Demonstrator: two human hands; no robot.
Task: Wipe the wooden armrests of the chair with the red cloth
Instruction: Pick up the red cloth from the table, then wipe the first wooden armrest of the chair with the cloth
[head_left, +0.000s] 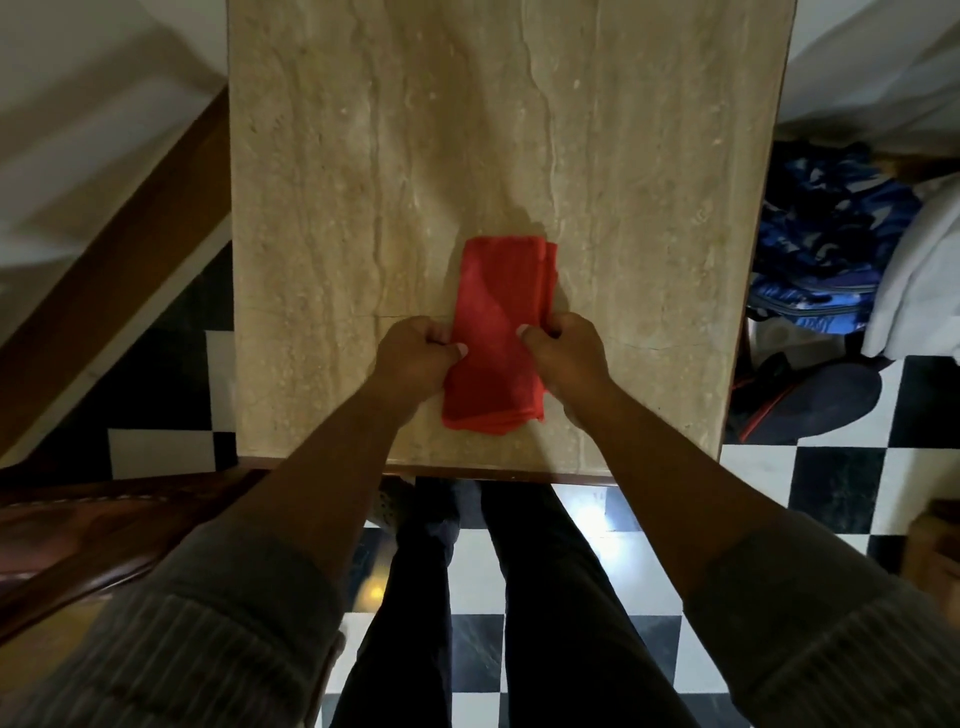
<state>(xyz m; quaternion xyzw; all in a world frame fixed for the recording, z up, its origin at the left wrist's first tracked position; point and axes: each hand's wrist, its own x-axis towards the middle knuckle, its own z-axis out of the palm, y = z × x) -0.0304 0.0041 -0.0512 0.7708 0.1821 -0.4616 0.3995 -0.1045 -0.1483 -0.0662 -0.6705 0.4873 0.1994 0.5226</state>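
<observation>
A folded red cloth lies flat on a beige marble table top, close to its near edge. My left hand pinches the cloth's left side with curled fingers. My right hand grips the cloth's right side the same way. A dark polished wooden armrest of a chair shows at the lower left, beside my left forearm. The remainder of the chair is out of view.
The floor is black-and-white checkered tile. A blue patterned bag and white fabric lie right of the table. A dark shoe-like object sits below them. A brown wooden beam slants at the left.
</observation>
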